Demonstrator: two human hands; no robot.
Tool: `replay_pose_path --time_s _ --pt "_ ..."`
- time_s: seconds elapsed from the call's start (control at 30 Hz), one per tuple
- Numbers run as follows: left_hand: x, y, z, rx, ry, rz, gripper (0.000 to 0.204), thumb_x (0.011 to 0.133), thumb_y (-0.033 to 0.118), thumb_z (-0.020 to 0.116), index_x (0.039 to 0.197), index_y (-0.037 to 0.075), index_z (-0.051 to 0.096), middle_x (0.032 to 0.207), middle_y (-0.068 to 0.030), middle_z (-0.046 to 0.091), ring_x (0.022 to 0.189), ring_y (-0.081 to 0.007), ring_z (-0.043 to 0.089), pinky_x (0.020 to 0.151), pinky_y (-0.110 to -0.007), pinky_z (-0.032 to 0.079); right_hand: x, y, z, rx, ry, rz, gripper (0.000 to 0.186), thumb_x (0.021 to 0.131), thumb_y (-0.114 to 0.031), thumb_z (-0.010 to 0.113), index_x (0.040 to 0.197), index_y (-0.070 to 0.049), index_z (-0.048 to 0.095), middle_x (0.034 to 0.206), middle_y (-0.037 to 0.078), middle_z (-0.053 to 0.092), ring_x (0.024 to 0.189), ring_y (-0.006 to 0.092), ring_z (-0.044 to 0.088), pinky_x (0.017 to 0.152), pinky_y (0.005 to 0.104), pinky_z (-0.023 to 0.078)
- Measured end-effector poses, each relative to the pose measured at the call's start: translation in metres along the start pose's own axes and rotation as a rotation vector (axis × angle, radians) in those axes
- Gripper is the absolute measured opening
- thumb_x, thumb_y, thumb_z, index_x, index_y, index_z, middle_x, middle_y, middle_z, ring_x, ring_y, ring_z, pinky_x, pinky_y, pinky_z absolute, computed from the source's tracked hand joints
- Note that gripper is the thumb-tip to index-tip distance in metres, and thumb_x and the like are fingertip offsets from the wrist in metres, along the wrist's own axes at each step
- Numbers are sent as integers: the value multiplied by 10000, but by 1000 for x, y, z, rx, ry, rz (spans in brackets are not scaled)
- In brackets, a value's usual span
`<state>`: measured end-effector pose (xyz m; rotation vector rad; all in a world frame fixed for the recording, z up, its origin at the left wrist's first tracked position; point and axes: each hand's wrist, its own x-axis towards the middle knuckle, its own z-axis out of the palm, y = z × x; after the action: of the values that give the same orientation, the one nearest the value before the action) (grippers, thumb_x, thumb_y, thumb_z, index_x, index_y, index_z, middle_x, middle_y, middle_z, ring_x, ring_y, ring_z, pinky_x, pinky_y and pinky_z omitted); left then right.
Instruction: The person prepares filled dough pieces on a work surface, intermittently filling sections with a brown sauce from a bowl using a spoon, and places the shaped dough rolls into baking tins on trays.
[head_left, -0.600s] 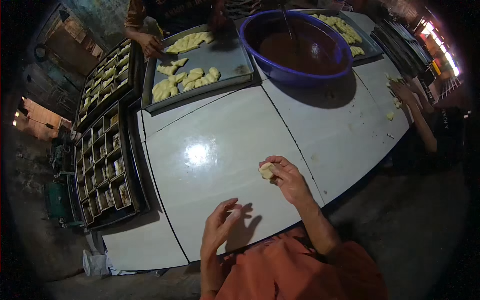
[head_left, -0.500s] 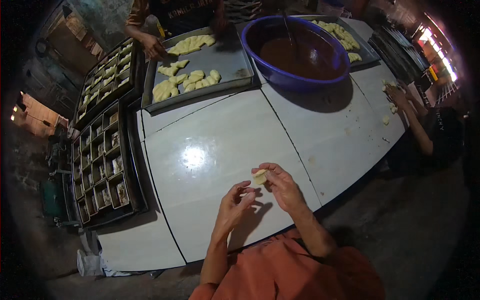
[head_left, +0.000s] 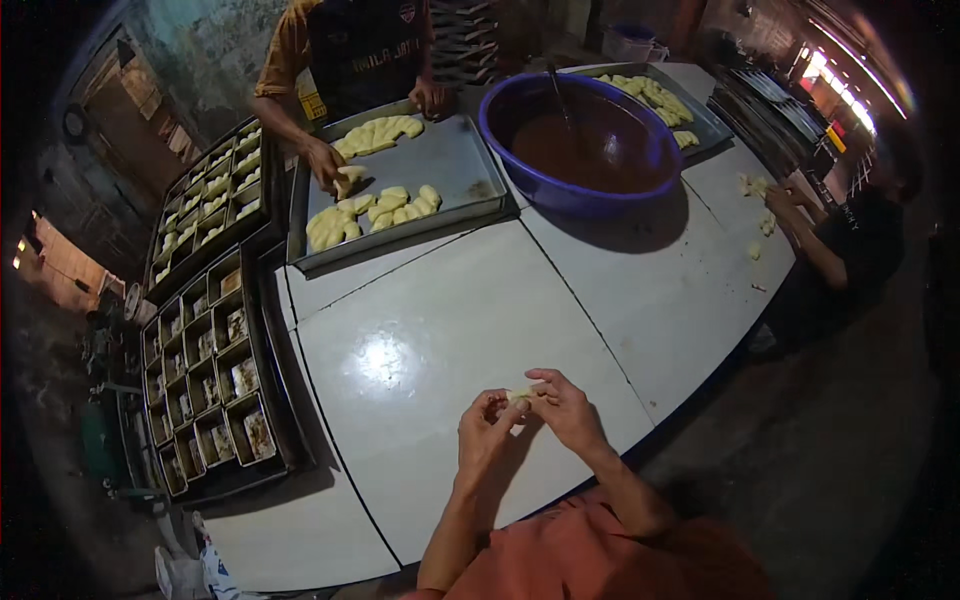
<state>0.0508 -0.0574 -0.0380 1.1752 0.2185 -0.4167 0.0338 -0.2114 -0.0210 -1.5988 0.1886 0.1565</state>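
A small pale piece of dough [head_left: 519,395] is held between both my hands, just above the near part of the white tabletop [head_left: 430,310]. My left hand [head_left: 486,430] pinches its left end between thumb and fingers. On the other side, my right hand [head_left: 563,408] grips the right end, its forefinger raised a little along the top. My fingers cover much of the dough, so its full shape is hidden.
A large metal tray [head_left: 440,165] of dough pieces lies at the far left, with a co-worker's hand [head_left: 325,165] in it. A purple basin [head_left: 520,165] of brown filling stands beside it. Baking tins [head_left: 215,370] line the left edge. Another person's hands [head_left: 785,197] work dough at right.
My left hand has come up to the dough and closed on it; before, only the right held it. The co-worker's hand now lifts a dough piece in the tray. My view has shifted slightly.
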Motion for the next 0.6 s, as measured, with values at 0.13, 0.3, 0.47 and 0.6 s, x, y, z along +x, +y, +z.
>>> replay_pose_path --time_s 0.13,0.3,0.47,0.6 --pt "14 -10 -2 8 30 32 257 905 244 711 993 10 654 824 -31 674 729 -79 594 636 -230 459 8 5 -9 -105 -75 81 285 972 -109 609 1210 46 586 1063 79 650 997 141 636 868 280 528" --pt "25 6 3 373 208 69 286 917 270 670 972 -10 669 793 -49 670 719 -103 588 659 -266 481 42 0 -35 45 -111 183 331 1004 -221 569 1213 35 596 1008 87 676 871 131 657 745 246 533" --pt "24 24 13 680 293 46 262 927 185 603 999 -66 630 835 -153 672 738 -197 608 699 -341 504 134 -46 -46 -174 -75 20 298 976 -232 582 1164 -10 646 969 67 693 843 121 645 715 262 513" --pt "21 39 27 862 314 49 286 904 195 622 1019 -65 651 848 -156 690 763 -227 640 701 -349 511 212 -63 -33 -257 -80 -139 296 949 -265 608 1119 -33 678 883 53 693 789 124 647 678 269 514"
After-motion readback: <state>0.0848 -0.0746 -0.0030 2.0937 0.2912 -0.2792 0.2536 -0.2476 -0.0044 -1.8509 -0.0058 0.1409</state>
